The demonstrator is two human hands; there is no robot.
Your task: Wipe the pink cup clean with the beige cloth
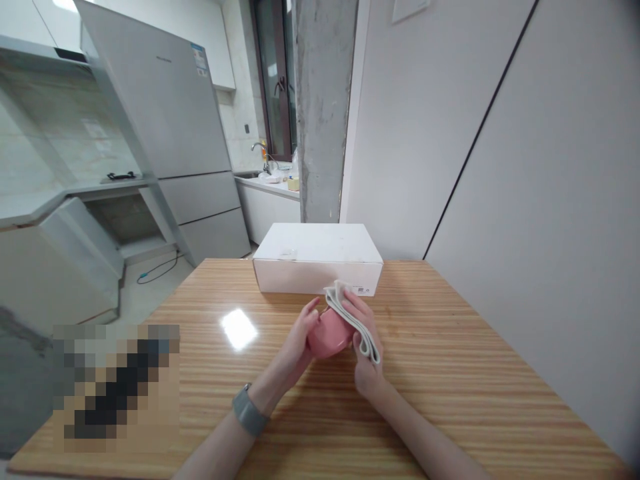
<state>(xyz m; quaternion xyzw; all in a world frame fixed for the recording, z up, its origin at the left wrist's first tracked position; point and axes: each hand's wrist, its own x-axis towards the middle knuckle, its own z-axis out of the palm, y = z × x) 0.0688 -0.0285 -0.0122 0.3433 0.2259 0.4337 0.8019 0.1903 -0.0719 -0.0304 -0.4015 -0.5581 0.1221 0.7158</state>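
Left hand (300, 337) grasping the pink item (330, 337) by its left side, thumb up at the rim; bowl or dish shape, can't confirm. Right hand (371, 327) has 1 folded pale cloth (364, 337) gripped between fingers and thumb, laid against the item's right/upper edge. Both hands occupied, neither released. Pink item sits just below frame center, between the 2 hands, above the table (460, 373).

Progress: looks like wiping, judged underway. Item in hand and cloth on it: done. Can't tell how much surface is wiped; no dirt or wet visible at this size. Left, by my read: finish the wipe, then let go of both; neither set down yet.

Further out: closed white box (317, 277) upper center of table, just beyond the hands. Lower-left patch pixelated, unreadable.
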